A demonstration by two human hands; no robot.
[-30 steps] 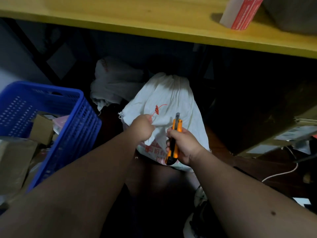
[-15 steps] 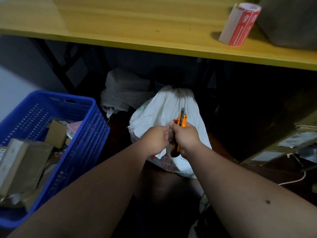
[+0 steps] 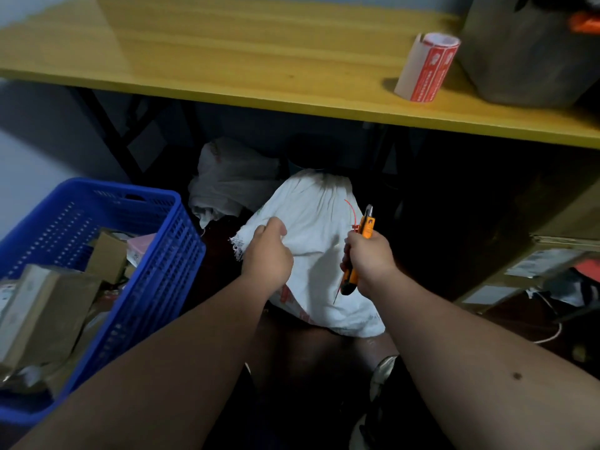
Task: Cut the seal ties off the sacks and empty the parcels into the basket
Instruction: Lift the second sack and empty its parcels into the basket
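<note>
White sack [image 3: 319, 254] is standing on the floor under the yellow surface [image 3: 227, 56], its gathered neck pointing up toward the surface's front edge. Left hand [image 3: 268, 254] is gripping the sack's frayed left corner, fingers curled into the cloth. Right hand [image 3: 368, 258] is clamped round an orange utility knife [image 3: 360, 251] at the sack's right side, blade end pointing up. A thin red seal tie [image 3: 352, 211] is showing against the sack just beside the knife tip; a red strand is also trailing below the fist. Whether the tie is attached to the sack or pinched in the fingers cannot be told.

Left of the sack, the blue basket [image 3: 162, 254] is holding cardboard parcels [image 3: 48, 306] and a pink packet [image 3: 141, 246]. Behind the sack, a second grey-white sack [image 3: 230, 183] is slumping in shadow. Right of the sack, a large cardboard box [image 3: 532, 241] is sitting in the dark. On the surface above, a red-and-white label roll [image 3: 427, 68] is standing beside a dark container [image 3: 526, 50].
</note>
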